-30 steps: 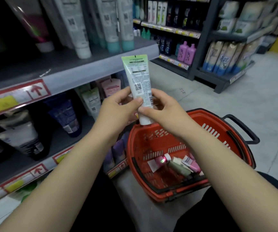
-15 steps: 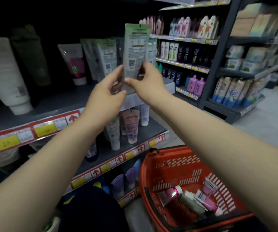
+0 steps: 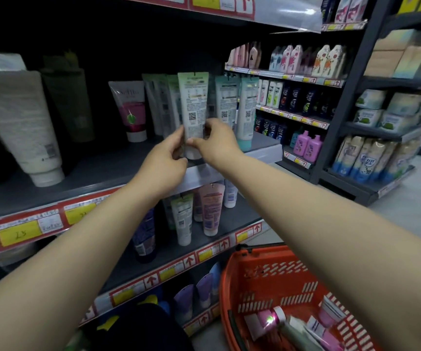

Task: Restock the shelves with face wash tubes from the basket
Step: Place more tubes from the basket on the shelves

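Observation:
A pale green and white face wash tube [image 3: 193,107] stands cap-down at the front edge of the grey middle shelf [image 3: 98,173]. My left hand [image 3: 165,163] and my right hand [image 3: 217,143] both pinch its lower end. Similar green tubes [image 3: 163,105] stand just behind it on the left, and teal ones [image 3: 245,107] on the right. The red basket [image 3: 267,279] sits at the bottom right and holds several pink and white tubes [image 3: 270,321].
A white tube [image 3: 24,127] and a pink-banded tube [image 3: 131,107] stand further left on the same shelf. The lower shelf [image 3: 179,252] carries more tubes. Shampoo bottles fill the dark rack [image 3: 290,107] to the right, with grey floor [image 3: 412,206] beyond.
Both hands have lifted the tube from above the basket to the middle shelf and moved it in among the standing tubes. The view has tilted upward.

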`<state>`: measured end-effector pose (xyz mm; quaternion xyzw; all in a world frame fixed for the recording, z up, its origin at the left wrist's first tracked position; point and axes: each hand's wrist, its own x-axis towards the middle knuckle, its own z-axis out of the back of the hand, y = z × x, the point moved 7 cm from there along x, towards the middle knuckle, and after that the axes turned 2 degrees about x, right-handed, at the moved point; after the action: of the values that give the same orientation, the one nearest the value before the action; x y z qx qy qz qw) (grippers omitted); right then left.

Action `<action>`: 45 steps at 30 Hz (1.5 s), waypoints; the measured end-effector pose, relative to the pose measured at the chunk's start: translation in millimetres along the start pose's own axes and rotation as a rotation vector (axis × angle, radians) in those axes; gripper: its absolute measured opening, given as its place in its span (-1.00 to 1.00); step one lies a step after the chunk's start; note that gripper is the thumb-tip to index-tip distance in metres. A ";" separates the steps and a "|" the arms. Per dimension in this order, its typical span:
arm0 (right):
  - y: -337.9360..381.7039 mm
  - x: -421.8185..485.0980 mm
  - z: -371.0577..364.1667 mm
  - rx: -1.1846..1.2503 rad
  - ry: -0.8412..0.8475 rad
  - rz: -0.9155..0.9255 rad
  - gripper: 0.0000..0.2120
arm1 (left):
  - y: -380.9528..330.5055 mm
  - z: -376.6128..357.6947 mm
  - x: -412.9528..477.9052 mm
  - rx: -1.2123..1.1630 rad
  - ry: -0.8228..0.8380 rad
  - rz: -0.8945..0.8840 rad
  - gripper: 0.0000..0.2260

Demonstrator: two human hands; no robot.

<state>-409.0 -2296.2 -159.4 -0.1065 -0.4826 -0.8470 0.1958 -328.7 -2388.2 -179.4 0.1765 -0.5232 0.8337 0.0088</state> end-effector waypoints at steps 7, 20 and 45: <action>-5.8 -6.1 -6.4 -0.026 0.012 0.034 -0.63 | 8.1 -3.5 -2.9 0.043 0.037 -0.006 -0.39; -37.5 -84.1 27.9 -0.744 0.247 0.415 -0.26 | 5.1 -25.5 -41.4 0.877 0.182 -0.260 -0.46; -332.9 -194.3 104.7 -0.959 0.679 -0.048 -0.17 | 122.9 -333.2 -64.4 1.151 0.869 -0.207 -0.20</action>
<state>-379.5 -2009.5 -435.8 0.1050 0.0418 -0.9616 0.2503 -387.8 -2141.1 -435.8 -0.1451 0.0680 0.9666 0.2002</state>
